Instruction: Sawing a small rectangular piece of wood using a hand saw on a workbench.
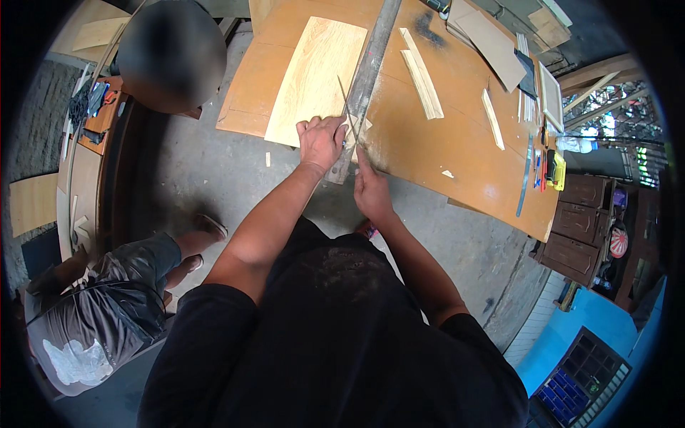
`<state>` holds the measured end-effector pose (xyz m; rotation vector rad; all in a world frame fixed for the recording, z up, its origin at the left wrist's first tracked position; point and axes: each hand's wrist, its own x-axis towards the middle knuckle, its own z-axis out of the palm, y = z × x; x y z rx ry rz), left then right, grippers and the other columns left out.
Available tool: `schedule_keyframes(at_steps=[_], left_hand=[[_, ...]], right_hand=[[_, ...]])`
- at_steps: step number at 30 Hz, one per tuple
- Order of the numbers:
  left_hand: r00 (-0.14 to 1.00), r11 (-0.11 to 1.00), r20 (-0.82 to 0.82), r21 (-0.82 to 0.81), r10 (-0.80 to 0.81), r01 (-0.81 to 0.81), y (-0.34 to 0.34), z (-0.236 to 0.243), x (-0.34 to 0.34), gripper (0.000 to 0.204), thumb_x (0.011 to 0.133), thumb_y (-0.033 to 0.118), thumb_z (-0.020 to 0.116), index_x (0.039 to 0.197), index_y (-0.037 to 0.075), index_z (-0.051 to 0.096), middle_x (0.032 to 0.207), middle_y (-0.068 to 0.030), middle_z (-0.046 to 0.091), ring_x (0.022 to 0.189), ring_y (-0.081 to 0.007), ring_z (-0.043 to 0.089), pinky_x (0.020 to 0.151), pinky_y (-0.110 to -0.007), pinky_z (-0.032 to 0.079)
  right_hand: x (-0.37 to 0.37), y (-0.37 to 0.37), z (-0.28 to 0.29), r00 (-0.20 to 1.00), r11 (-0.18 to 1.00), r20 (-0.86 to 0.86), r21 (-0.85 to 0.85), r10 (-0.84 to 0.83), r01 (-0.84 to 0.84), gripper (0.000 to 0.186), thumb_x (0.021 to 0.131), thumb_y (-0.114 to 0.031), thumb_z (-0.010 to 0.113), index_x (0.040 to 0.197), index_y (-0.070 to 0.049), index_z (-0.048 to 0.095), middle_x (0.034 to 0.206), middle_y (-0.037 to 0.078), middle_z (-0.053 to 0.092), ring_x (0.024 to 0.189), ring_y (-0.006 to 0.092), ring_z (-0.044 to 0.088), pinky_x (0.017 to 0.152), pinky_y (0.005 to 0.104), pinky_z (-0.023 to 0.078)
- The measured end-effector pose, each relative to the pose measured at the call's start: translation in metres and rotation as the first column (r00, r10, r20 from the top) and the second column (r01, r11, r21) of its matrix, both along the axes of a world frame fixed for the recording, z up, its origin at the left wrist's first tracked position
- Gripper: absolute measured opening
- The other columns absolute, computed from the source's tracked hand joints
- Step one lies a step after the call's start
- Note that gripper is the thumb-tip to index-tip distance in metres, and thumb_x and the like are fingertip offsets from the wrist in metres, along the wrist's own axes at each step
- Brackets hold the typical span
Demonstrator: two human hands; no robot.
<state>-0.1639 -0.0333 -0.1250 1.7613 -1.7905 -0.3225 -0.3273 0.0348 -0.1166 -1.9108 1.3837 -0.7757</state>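
Thin dark blade (344, 96) juts beyond right grip (372, 190), just beside left grip (322, 146).

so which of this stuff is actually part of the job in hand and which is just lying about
Seemingly in use: left hand, right hand, thin dark tool between them, small pale wood piece, dark bar, perhaps wood-grain board.

Apparently lying about: paired pale strips, single pale strip, grey-brown sheets, blue strip, yellow item.
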Motion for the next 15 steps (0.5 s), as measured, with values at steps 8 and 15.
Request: schedule_keyframes(at_steps=[8,15], left_hand=[[1.0,1.0,-0.008,0.018,0.023,-0.023,0.002,0.0,0.0,0.021,0.09,0.025,0.063,0.106,0.016,0.073,0.101,0.0,0.072,0.092,-0.0198,0.059,0.09,-0.04,0.031],[1.0,1.0,0.0,0.016,-0.021,0.02,0.001,0.001,0.002,0.021,0.089,0.023,0.063,0.107,0.017,0.073,0.101,0.0004,0.072,0.092,-0.02,0.058,0.089,-0.038,0.031]], right_hand=[[-0.027,0.084,-0.015,0.999,0.982,-0.048,0.188,0.002,0.007,0.06,0.094,-0.005,0.047,0.152,-0.007,0.031,0.107,0.034,0.061,0.096,0.0479,0.062,0.085,0.0484,0.05],[-0.005,0.032,-0.004,0.997,0.983,-0.062,0.18,0.045,-0.033,0.063,0.093,-0.004,0.047,0.153,-0.008,0.028,0.099,0.034,0.06,0.089,0.0483,0.06,0.081,0.0538,0.047]])
